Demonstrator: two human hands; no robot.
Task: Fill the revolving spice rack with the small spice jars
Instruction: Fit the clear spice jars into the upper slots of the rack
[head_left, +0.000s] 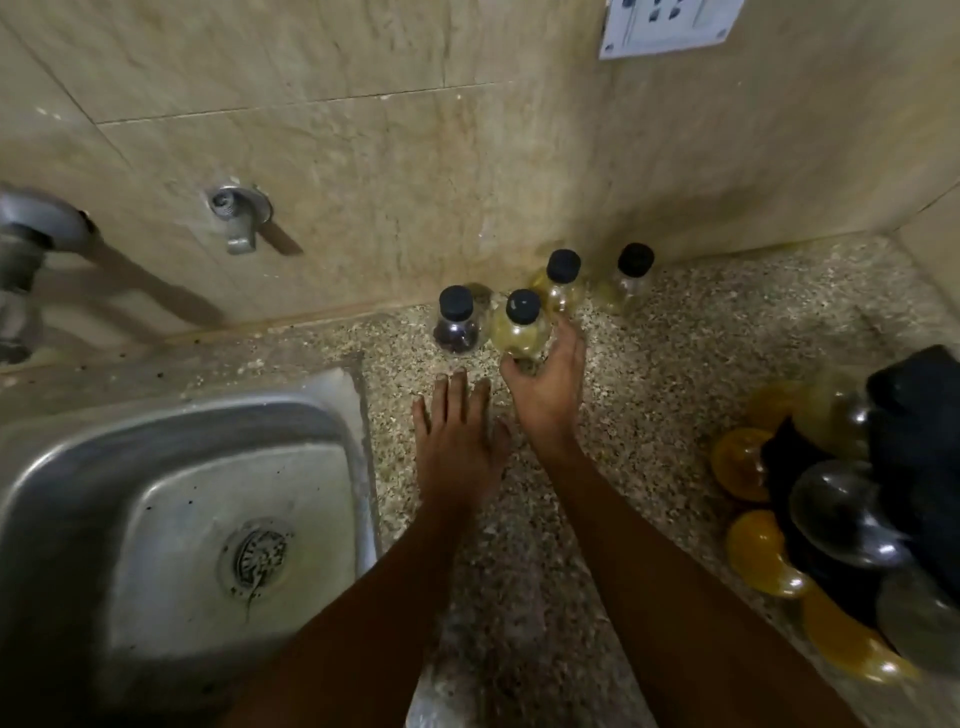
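Observation:
Several small clear spice jars with black caps stand on the speckled counter near the wall. My right hand (545, 384) grips the front yellowish jar (521, 332) from below. To its left stands a jar with dark contents (456, 325). Behind it are two more yellowish jars, one (561, 283) close and another (629, 278) further right. My left hand (457, 431) lies flat on the counter with fingers spread, holding nothing, just below the dark jar. The revolving spice rack (852, 514), black and carrying yellow and clear jars, sits at the right edge.
A steel sink (332, 410) fills the lower left, with a tap (31, 244) and a wall valve (239, 213) above it. Tiled wall runs behind the counter (675, 374), with a white socket plate (670, 26) at the top right.

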